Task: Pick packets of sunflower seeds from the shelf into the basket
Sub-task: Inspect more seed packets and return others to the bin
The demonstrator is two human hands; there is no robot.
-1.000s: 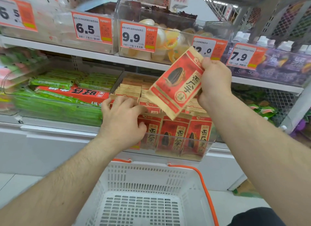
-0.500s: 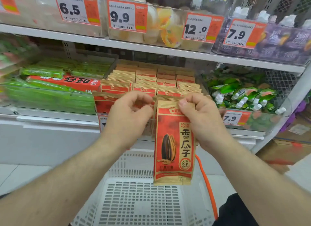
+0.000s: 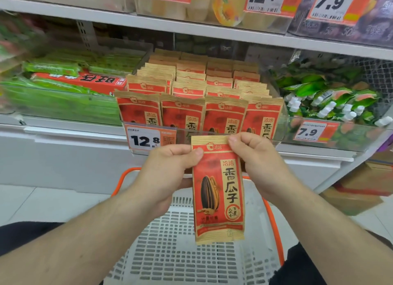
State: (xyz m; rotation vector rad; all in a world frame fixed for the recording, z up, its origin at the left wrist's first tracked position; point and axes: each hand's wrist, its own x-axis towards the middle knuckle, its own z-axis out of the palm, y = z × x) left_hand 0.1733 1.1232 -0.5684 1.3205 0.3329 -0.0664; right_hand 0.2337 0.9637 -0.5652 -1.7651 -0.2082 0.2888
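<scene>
- Green packs point(image 3: 57, 102) and a red box point(image 3: 85, 80) sat on the shelf point(image 3: 191, 29), up and well left of the left hand; that area was blurred.
- Price tag reading 12.8 point(image 3: 148, 139) was clipped on the clear bin front point(image 3: 280, 123), just above the left hand.
- Left hand point(image 3: 168, 174) was curled, thumb and fingers pinching the top left corner of a sunflower seed packet point(image 3: 219, 191).
- Packet hung upright between both hands, front toward the camera, bottom edge free over the basket point(image 3: 170, 253).
- Basket was white with slotted holes and an orange handle point(image 3: 274, 225), directly below both hands. Packet was not touching it.
- Right hand point(image 3: 257, 157) was curled, thumb and forefinger pinching the packet's top right corner.
- Rows of matching seed packets point(image 3: 202, 106) stood upright in the bin, above and just behind both hands.
- Green pouches with white caps point(image 3: 331, 102) lay in the next bin, up and right of the right hand, behind a 7.9 tag point(image 3: 310, 131).
- Cardboard boxes point(image 3: 361, 189) sat on the floor point(image 3: 53, 204), right of the right hand, under the shelf unit.
</scene>
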